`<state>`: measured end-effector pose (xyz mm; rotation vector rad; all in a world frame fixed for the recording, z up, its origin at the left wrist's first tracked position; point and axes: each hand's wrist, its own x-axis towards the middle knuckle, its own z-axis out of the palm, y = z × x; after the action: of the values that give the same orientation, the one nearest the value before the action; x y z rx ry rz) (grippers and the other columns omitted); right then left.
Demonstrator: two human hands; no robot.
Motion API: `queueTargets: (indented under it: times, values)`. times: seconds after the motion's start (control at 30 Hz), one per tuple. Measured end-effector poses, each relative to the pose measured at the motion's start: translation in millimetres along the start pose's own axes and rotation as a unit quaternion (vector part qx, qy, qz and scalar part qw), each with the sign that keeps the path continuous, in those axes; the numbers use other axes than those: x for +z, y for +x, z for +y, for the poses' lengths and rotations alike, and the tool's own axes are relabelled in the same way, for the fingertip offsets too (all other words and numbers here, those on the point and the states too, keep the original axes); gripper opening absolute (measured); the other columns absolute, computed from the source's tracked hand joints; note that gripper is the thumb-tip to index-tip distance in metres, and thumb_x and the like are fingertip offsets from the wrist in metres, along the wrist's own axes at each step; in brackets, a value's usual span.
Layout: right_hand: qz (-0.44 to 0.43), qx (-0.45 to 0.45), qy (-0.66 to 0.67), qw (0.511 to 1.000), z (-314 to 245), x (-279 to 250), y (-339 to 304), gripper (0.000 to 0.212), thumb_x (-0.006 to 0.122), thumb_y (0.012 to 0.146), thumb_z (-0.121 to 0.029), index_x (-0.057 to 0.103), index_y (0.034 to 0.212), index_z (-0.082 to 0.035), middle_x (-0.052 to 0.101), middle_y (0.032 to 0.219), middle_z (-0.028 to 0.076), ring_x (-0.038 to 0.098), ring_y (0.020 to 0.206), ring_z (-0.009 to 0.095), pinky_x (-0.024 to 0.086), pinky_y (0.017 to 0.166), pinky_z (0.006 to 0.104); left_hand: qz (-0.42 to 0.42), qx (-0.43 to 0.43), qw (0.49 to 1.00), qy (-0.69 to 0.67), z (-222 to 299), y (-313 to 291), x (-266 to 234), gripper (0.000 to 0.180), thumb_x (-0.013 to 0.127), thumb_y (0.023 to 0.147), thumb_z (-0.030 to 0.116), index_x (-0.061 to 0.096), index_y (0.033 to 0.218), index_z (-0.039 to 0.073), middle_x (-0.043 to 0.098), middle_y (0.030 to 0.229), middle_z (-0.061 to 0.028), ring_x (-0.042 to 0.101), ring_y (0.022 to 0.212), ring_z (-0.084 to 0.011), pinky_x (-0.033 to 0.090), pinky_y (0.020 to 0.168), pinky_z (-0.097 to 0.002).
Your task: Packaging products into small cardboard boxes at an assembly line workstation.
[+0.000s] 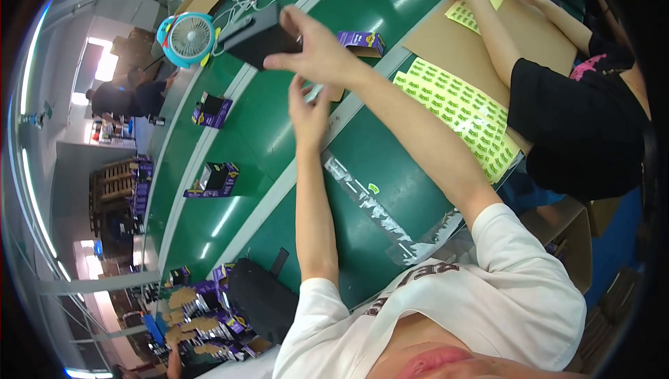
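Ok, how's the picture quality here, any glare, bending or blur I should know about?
Head view: strong fisheye bending, so the green conveyor belt and its pale edge strips curve; black vignette rings the frame. Ceiling lights leave streaky glare on the belt; window at far left is blown out. The right hand on the black box looks slightly soft.

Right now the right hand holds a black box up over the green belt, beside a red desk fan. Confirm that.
Not quite. The right hand does hold the black box over the green belt, but the desk fan beside it is light blue, not red, as the head view shows.
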<state>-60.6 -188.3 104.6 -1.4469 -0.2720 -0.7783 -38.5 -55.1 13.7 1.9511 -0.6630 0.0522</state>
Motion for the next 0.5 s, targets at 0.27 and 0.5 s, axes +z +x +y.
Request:
queueTargets:
  times: [0.27,0.5]
  values:
    - [-0.043,-0.035,-0.107,0.993,-10,-41,6,0.057,0.074,0.072,-0.001,0.046,0.121,-0.008,0.058,0.109,0.005,0.053,0.096,0.018,0.042,0.09,0.0291,0.043,0.001,0.995,0.09,-5,31,-21,0.027,0.062,0.084,0.009,0.065,0.11,0.003,0.072,0.084,-0.0156,0.066,0.069,-0.0282,0.053,0.065,-0.0348]
    - [-0.206,0.042,-0.128,0.969,3,-49,-2,0.062,0.07,0.072,0.004,0.048,0.128,-0.011,0.06,0.123,0.01,0.058,0.104,0.023,0.045,0.091,0.032,-0.143,-0.205,0.961,0.118,44,48,-128,0.023,0.061,0.083,0.004,0.068,0.104,0.0,0.065,0.076,-0.0055,0.055,0.06,-0.0125,0.044,0.053,-0.0215]
